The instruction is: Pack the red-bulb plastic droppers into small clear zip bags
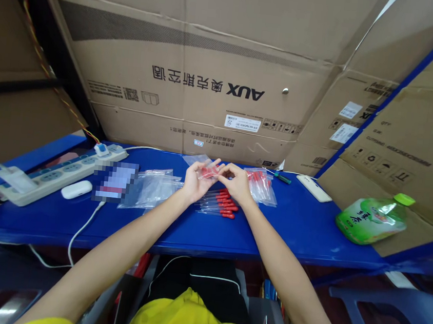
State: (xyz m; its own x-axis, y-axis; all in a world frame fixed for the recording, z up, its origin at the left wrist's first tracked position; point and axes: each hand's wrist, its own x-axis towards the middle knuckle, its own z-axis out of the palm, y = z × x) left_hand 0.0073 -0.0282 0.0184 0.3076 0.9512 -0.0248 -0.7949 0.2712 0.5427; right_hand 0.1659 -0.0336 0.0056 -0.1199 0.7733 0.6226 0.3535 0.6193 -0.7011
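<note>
A clear plastic zip bag (197, 160) with red-ended pieces inside is held up between my hands. My left hand (195, 183) supports it from the left, its fingers curled around it. My right hand (237, 184) pinches the bag's near right edge between thumb and forefinger. Below the hands, several droppers with red bulbs (227, 206) lie in a row on the blue table (193, 238), bulbs to the right. Just right of my right hand lie filled bags of droppers (262, 187). Flat clear bags (152, 188) are piled to the left.
On the left are a power strip (68, 169), a white earphone case (76, 189) and a blurred phone (117, 181) with a cable. A green screwdriver (282, 177), a white slab-shaped device (314, 188) and a green-labelled bottle (369, 219) are at right. Cardboard (212, 53) walls the back.
</note>
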